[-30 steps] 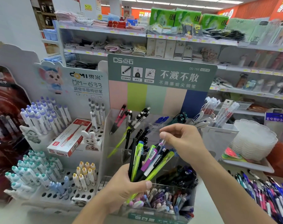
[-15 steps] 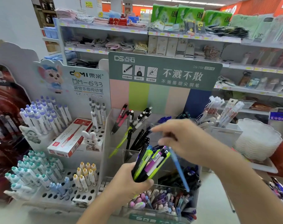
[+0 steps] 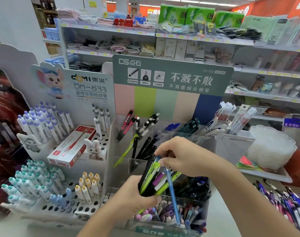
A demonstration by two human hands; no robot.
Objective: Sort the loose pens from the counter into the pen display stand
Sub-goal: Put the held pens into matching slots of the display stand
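Note:
My left hand [image 3: 137,199] grips a bundle of pens [image 3: 153,179], green, black and purple, upright over the clear tiered pen display stand [image 3: 193,144]. My right hand [image 3: 183,156] is just above the bundle, pinching the top of a light blue pen [image 3: 172,197]. That pen hangs down with its tip among the pens in the stand's front bin [image 3: 169,219]. Behind, the stand's rear compartments hold red, black, green and blue pens.
A white peg-hole stand [image 3: 63,199] with capped pens and a red-and-white pen box [image 3: 72,146] sits to the left. Loose pens [image 3: 286,204] lie on the counter at right. A white tray [image 3: 265,175] with stacked plastic dishes stands behind them. Store shelves fill the background.
My right hand drew the blue pen out of the bundle and lowered it, tip first, into the front bin. My left hand kept the bundle nearly still.

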